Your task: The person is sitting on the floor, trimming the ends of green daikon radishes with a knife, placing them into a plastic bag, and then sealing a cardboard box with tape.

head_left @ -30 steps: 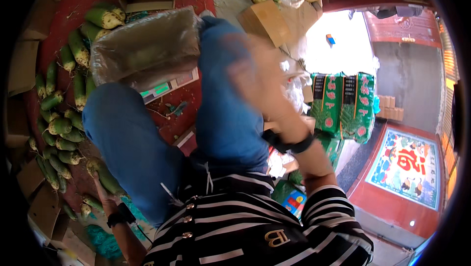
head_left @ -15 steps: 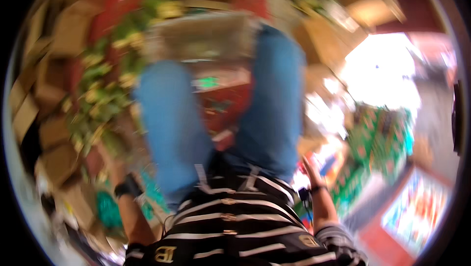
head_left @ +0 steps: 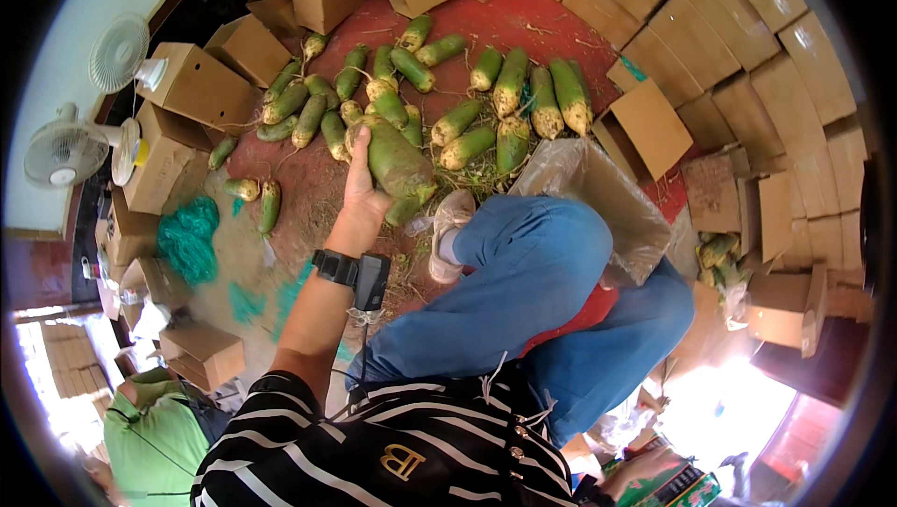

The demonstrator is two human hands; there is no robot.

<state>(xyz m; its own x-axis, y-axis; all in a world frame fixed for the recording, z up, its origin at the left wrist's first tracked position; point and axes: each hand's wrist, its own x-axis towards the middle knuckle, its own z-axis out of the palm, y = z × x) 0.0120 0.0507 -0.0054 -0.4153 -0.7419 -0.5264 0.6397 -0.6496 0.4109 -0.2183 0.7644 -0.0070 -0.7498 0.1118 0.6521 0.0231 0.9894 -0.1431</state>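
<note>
Head view, left hand (head_left: 360, 191) fingers gripping big green radish (head_left: 397, 167), radish pile (head_left: 486, 105) behind, right hand (head_left: 645, 466) fingers' state unclear.

Left hand (head_left: 360, 191): being held against a large green radish (head_left: 397, 166), fingers wrapped along its side; a black wrist device (head_left: 353, 271) is being worn just below. Radish pile (head_left: 467, 100): being kept loose on the red floor (head_left: 308, 189), beyond the held one. Plastic-lined carton (head_left: 598, 199): being braced beside a knee in blue jeans (head_left: 542, 264). Right hand (head_left: 645, 465): being shown low at the lower edge, grip unclear. Flat cardboard boxes (head_left: 747, 49): being stacked at right. Two white fans (head_left: 89, 100): being stood at left.
</note>
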